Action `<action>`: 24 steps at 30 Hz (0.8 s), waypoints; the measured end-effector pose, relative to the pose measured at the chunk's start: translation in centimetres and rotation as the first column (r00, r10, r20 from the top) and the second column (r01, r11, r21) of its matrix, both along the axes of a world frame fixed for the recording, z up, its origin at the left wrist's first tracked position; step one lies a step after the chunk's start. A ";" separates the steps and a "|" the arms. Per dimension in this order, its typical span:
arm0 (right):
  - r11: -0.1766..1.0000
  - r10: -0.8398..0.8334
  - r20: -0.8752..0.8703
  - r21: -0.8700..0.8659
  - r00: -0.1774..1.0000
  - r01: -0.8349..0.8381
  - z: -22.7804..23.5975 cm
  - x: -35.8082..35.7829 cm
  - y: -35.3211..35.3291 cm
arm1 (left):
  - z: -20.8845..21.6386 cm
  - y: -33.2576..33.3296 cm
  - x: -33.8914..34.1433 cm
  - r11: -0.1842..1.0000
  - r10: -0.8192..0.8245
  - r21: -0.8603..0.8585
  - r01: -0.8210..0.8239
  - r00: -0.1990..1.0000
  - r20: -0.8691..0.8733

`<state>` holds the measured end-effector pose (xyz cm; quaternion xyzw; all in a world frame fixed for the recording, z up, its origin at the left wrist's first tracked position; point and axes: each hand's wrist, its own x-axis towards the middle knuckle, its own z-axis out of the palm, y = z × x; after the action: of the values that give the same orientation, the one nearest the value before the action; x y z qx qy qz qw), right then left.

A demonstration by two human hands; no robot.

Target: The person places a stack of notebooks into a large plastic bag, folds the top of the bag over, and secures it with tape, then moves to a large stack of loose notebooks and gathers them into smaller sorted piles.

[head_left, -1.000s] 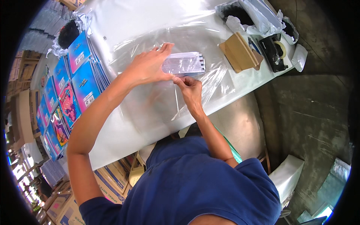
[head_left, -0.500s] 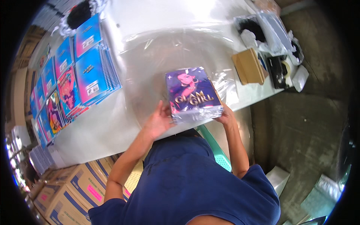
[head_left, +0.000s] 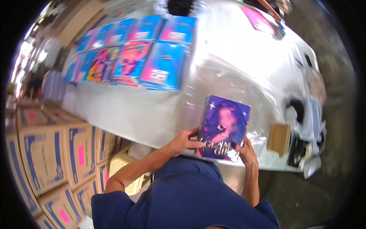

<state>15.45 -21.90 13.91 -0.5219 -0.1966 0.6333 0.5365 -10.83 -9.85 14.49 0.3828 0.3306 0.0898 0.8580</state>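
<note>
1. I see both hands closed on one spiral-bound notebook with a purple cover. It sits at the near edge of the white surface, just ahead of my torso.
2. My left hand grips the lower left corner by the wire spine. My right hand pinches the lower right corner. Neither is free or spread wide.
3. The notebook lies directly forward of both hands and touches them. Each hand is about equally near.
4. Its long axis runs away from me, leaning slightly right at the far end. The spiral binding is along the left edge, the cover faces up, and the title end is nearest me.
5. Clear plastic film lies on the surface beyond it. Rows of blue notebooks are further left, well apart. Stacked cardboard boxes stand below.
</note>
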 end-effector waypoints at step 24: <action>0.711 0.672 -0.177 0.425 0.719 -0.560 8.6 -78.5 54.3 | 3.1 7.3 -51.0 -0.017 0.886 0.493 0.870 0.242 -0.396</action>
<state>-63.02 32.35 22.49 -0.2137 -0.3786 0.8085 0.3965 -61.85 -2.54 17.58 0.7915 0.5795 0.0404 -0.1900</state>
